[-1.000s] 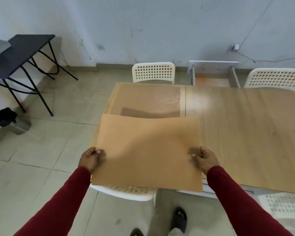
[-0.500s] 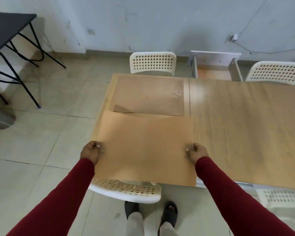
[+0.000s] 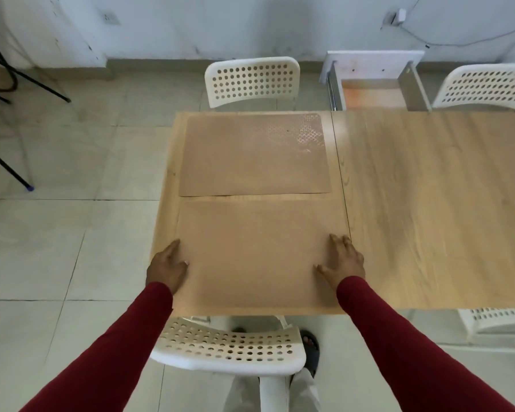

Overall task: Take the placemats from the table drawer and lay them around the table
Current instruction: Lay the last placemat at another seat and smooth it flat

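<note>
A tan placemat [image 3: 253, 254] lies flat on the near left end of the wooden table [image 3: 428, 203]. My left hand [image 3: 167, 267] rests with straight fingers on its left edge. On its right edge lies my right hand [image 3: 341, 264], fingers spread flat. A second tan placemat [image 3: 250, 156], with a pale honeycomb patch at its far right corner, lies just beyond it at the table's far left end. The table drawer [image 3: 372, 81] stands pulled open at the far side; its orange-brown bottom shows.
White perforated chairs stand around the table: one [image 3: 229, 346] right below me, one [image 3: 252, 80] at the far left, one [image 3: 485, 84] at the far right, one [image 3: 494, 318] at the near right. Black table legs [image 3: 6, 69] cross the tiled floor at the left.
The placemat that both hands were pinching above the table edge now lies flat on the table. My fingers have let go and straightened onto it. My view has moved closer over the table.
</note>
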